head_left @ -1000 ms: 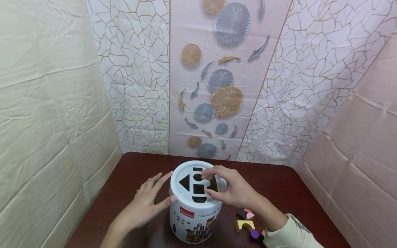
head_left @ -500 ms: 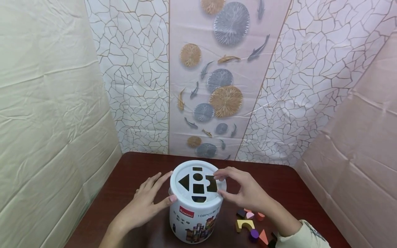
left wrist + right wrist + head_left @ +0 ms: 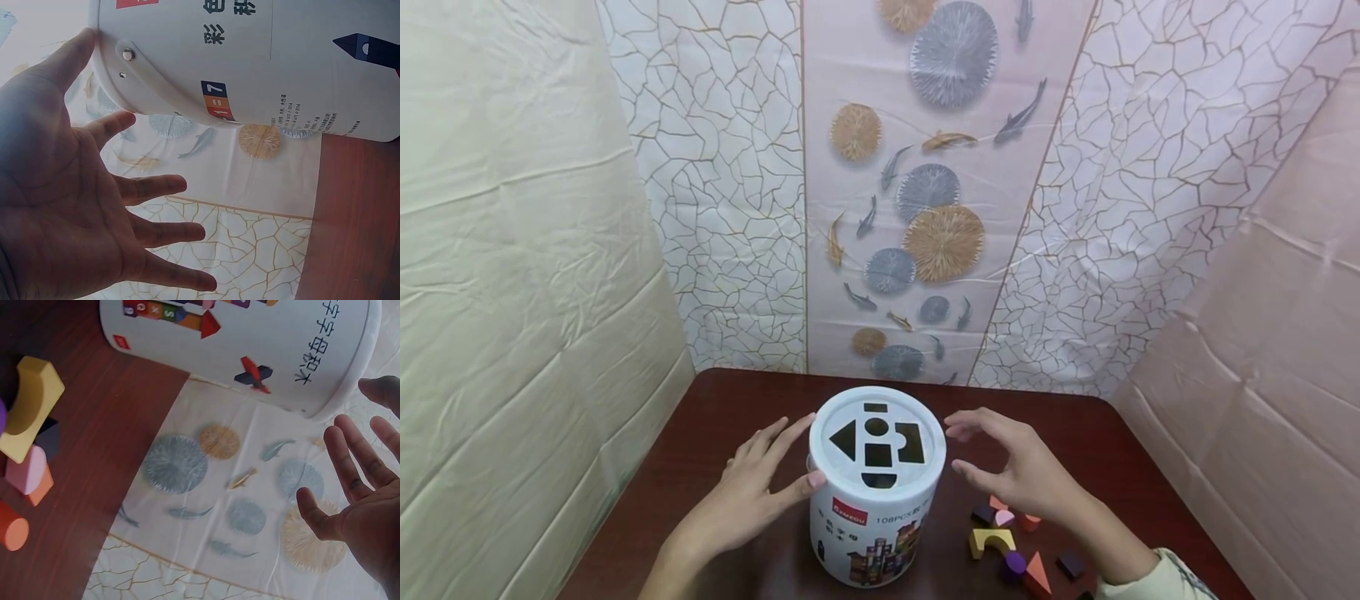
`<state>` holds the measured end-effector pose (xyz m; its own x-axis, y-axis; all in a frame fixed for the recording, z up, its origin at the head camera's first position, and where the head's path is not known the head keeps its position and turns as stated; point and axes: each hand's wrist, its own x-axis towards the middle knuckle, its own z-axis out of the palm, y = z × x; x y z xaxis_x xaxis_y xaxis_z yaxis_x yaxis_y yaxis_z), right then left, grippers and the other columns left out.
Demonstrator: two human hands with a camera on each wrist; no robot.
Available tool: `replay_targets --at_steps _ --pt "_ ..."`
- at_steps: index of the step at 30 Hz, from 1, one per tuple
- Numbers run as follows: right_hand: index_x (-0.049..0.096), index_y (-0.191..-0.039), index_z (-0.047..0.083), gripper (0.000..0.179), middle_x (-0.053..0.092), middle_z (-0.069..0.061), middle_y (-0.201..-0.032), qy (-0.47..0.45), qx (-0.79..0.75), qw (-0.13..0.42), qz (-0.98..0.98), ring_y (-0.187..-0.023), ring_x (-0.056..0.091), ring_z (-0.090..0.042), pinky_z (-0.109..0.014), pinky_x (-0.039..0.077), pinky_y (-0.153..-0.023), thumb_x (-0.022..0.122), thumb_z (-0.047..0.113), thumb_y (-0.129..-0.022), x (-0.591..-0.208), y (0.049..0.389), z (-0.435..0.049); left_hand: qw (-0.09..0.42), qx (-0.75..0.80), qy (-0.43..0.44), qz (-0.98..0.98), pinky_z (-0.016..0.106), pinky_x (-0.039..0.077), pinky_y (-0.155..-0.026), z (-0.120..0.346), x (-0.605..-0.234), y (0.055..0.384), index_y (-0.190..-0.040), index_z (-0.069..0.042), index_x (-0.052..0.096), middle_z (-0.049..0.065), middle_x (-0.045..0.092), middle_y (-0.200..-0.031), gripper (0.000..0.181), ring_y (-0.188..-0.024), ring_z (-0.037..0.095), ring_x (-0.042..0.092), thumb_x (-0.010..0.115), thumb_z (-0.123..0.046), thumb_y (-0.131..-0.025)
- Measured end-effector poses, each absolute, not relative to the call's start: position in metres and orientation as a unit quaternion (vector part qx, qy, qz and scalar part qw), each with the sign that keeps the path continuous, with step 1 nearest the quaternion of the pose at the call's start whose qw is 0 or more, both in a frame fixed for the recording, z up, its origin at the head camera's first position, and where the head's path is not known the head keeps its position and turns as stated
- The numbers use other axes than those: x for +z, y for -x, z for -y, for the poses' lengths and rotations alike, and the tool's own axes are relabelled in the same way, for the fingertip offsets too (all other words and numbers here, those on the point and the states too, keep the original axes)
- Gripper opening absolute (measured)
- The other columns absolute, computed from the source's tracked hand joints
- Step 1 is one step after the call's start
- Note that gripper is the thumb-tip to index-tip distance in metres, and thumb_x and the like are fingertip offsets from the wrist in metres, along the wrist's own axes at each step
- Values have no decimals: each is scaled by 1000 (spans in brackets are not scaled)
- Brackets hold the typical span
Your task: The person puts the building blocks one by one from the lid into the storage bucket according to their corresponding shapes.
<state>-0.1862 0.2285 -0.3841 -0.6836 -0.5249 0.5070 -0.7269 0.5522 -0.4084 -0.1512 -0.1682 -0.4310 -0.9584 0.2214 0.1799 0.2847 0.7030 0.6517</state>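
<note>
A white lidded bucket [image 3: 842,550] stands upright on the dark red table. Its lid [image 3: 842,479] has several shaped holes: triangle, circle, squares and others. My left hand [image 3: 741,492] touches the lid's left rim with thumb and forefinger; in the left wrist view the other fingers of the left hand [image 3: 75,187] spread out straight. To the right of the bucket my right hand [image 3: 1022,467] hovers with relaxed, slightly bent fingers, holding nothing. A small gap parts its fingertips from the rim. The right wrist view shows the right hand [image 3: 369,506] beside the bucket [image 3: 250,350].
Loose blocks lie right of the bucket: a yellow arch [image 3: 981,542], a purple cylinder [image 3: 1014,565], an orange-red triangle [image 3: 1037,575], a dark block [image 3: 1071,566], a pink half-round [image 3: 1003,518] and an orange cylinder [image 3: 12,526]. Patterned cloth [image 3: 895,167] hangs behind the table [image 3: 760,400].
My right hand has moved rightward from above the lid to beyond its right rim, uncovering the holes and more blocks. The left hand has stayed at the rim.
</note>
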Motion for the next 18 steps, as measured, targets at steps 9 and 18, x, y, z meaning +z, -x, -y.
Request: replay_targets --at_steps 9,18 --pt "68 -139 33 64 77 18 -119 -330 297 175 879 -107 75 -11 -29 63 -93 96 9 -86 -399 185 -250 47 -361 138 921 96 21 -115 168 -432 150 -170 -59 27 15 29 -182 79 -164 58 27 65 -71 -102" --pt "69 -138 32 66 77 18 -117 -308 298 184 885 -101 72 -3 -23 60 -88 97 6 -84 -418 175 -270 48 -362 141 920 95 22 -115 167 -433 151 -170 -59 27 15 29 -182 79 -164 57 27 66 -70 -102"
